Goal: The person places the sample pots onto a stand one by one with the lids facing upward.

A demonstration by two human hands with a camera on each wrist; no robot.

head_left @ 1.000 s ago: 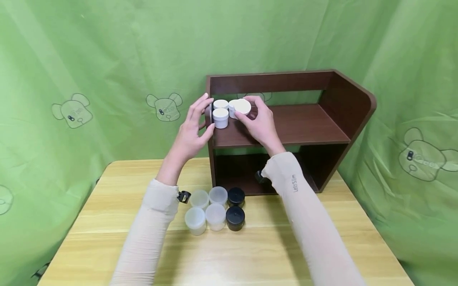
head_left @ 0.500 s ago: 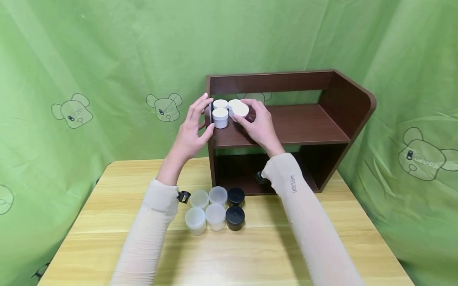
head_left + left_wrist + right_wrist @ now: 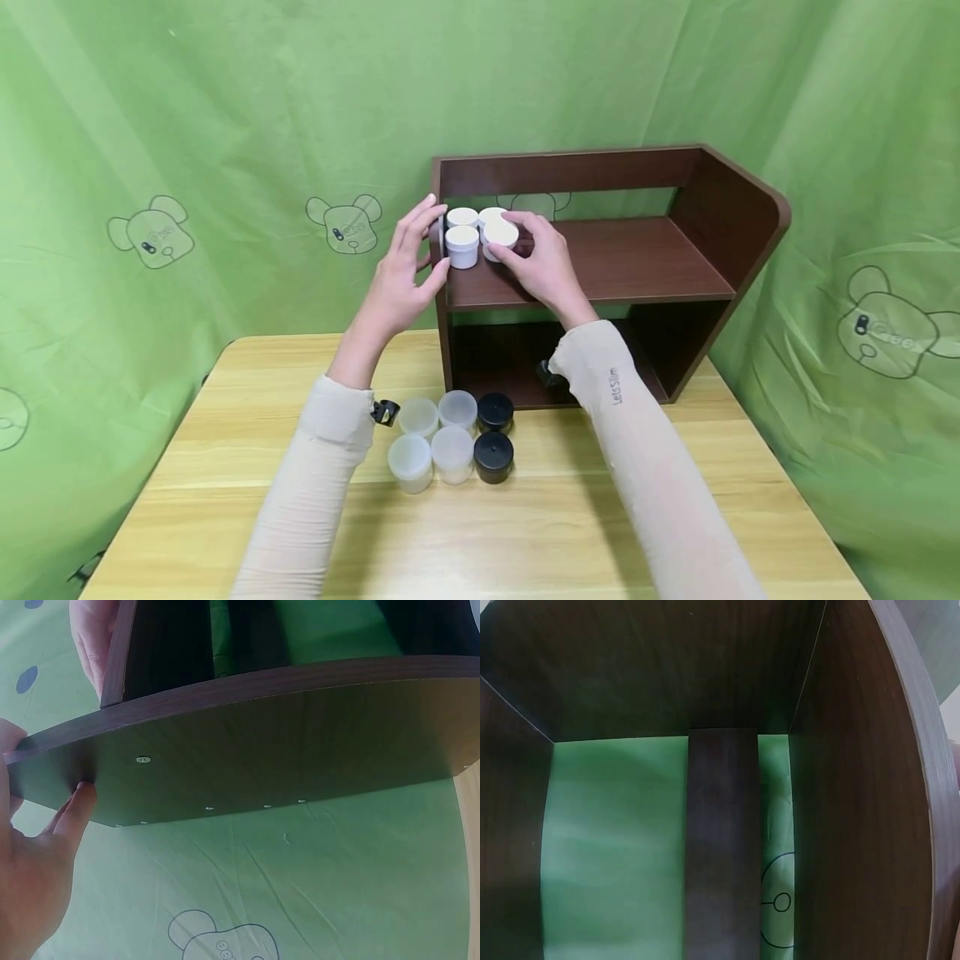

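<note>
A dark brown two-level shelf (image 3: 637,258) stands at the back of the wooden table (image 3: 225,467). Three white lidded jars (image 3: 462,246) sit at the left end of its upper board. My right hand (image 3: 517,242) grips a fourth white jar (image 3: 501,234) right beside them, low on the board. My left hand (image 3: 429,242) rests with straight fingers against the outside of the shelf's left side panel (image 3: 300,742), thumb at its front edge. In the left wrist view a fingertip (image 3: 81,801) touches that panel. The right wrist view shows only the shelf's inside (image 3: 720,847).
On the table in front of the shelf stand several translucent jars (image 3: 431,437) and two black jars (image 3: 493,433) in a tight block. The right part of the upper board (image 3: 645,258) is bare. Green cloth (image 3: 187,125) hangs all round behind.
My right hand has brought its white jar a little left and down, up against the other white jars on the upper board. The left hand has stayed on the side panel.
</note>
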